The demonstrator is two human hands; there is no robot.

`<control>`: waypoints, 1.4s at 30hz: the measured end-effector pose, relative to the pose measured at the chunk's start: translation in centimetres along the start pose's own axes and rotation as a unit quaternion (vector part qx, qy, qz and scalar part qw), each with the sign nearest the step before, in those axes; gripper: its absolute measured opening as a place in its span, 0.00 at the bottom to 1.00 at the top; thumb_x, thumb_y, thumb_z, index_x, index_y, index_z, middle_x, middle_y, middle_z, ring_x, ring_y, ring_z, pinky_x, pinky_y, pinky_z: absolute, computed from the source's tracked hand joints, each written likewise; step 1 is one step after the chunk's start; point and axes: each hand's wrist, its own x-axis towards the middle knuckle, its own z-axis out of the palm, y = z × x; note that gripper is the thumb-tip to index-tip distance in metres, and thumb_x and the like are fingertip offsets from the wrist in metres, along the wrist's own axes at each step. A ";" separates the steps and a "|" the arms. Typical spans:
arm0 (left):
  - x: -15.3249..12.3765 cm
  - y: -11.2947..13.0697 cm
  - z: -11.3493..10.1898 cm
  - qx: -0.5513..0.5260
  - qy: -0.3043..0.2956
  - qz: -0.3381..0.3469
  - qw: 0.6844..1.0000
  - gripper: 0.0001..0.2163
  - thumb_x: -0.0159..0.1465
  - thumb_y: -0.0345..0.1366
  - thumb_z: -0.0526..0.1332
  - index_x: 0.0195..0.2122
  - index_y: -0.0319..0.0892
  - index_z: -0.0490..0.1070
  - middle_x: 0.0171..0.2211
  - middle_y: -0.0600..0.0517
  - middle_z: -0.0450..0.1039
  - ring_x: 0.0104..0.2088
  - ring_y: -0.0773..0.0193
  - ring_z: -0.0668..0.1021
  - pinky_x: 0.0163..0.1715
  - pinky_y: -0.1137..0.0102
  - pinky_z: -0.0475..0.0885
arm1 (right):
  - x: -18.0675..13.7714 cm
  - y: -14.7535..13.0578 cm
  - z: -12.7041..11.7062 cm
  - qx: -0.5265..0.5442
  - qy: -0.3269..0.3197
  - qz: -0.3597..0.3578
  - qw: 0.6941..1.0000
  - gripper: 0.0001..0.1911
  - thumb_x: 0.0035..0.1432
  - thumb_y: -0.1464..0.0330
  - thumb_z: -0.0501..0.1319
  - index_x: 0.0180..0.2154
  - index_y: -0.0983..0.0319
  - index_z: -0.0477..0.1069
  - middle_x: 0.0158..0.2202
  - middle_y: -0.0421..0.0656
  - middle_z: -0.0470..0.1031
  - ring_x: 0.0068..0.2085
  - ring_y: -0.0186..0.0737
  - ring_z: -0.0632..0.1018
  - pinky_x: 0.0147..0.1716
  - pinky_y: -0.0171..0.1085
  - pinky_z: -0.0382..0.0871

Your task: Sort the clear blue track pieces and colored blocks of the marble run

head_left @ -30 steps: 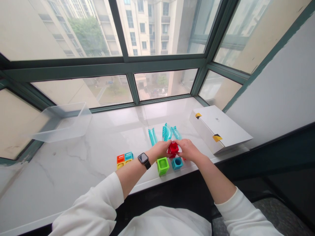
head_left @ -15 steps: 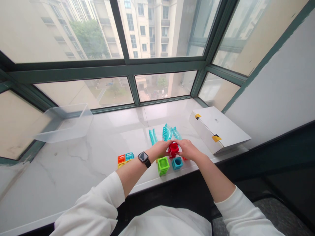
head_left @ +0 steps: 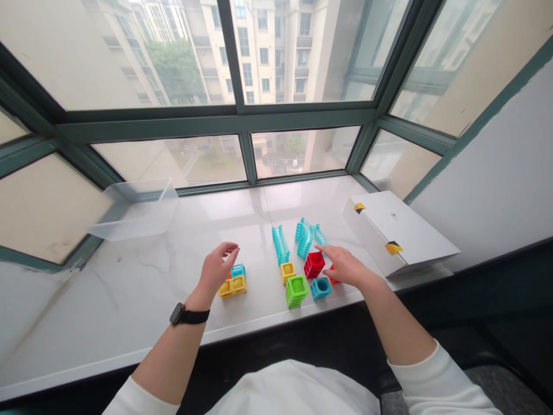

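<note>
On my feed, my left hand [head_left: 217, 268] and my right hand [head_left: 345, 266] are well apart, and neither is closed on anything. The left hangs open above a small teal plastic block [head_left: 238, 270], beside a yellow double-cube block [head_left: 232, 286]. The right is stretched out with its fingers loose, nearest a red square plastic block [head_left: 314, 265]. That block stands on the white marble window sill [head_left: 129, 288], between a small yellow block [head_left: 287, 272], a lime-green hollow cube [head_left: 296, 290] and a teal block with a round hole [head_left: 321, 288]. Farther out, a straight teal plastic chute [head_left: 280, 245] lies with its long axis running away from me, its far end leaning left, near a curved teal ramp [head_left: 305, 238].
</note>
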 end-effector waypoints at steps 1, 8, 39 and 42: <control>-0.8 -1.8 -0.3 0.023 0.013 -0.020 0.999 0.13 0.67 0.48 0.59 0.42 0.47 0.77 0.42 0.50 0.83 0.42 0.56 0.83 0.49 0.61 0.77 | -0.3 -0.2 -0.5 -0.002 0.016 0.000 1.000 0.39 0.58 0.70 0.65 0.69 0.53 0.62 0.64 0.48 0.73 0.64 0.54 0.73 0.63 0.52 0.67; -5.6 -8.8 1.1 0.043 0.030 -0.045 0.998 0.14 0.68 0.46 0.54 0.47 0.47 0.75 0.51 0.47 0.79 0.56 0.50 0.78 0.61 0.54 0.72 | -1.1 -6.4 -4.7 0.027 0.228 -0.056 0.972 0.21 0.67 0.68 0.58 0.60 0.56 0.72 0.56 0.49 0.77 0.59 0.54 0.76 0.61 0.56 0.71; -4.3 -9.2 4.4 0.014 -0.030 -0.036 0.999 0.11 0.70 0.44 0.57 0.43 0.45 0.77 0.43 0.48 0.81 0.45 0.55 0.80 0.50 0.60 0.74 | 6.6 -20.9 15.7 -0.001 -0.076 -0.006 0.997 0.09 0.71 0.69 0.57 0.45 0.60 0.76 0.45 0.48 0.81 0.43 0.46 0.81 0.41 0.39 0.68; -4.2 -9.1 4.4 0.012 -0.030 -0.036 0.999 0.12 0.70 0.44 0.57 0.44 0.45 0.77 0.44 0.48 0.81 0.45 0.55 0.80 0.50 0.60 0.74 | 5.7 -20.8 14.7 0.002 -0.068 -0.009 0.998 0.07 0.71 0.67 0.59 0.46 0.59 0.75 0.45 0.48 0.81 0.44 0.46 0.81 0.41 0.38 0.67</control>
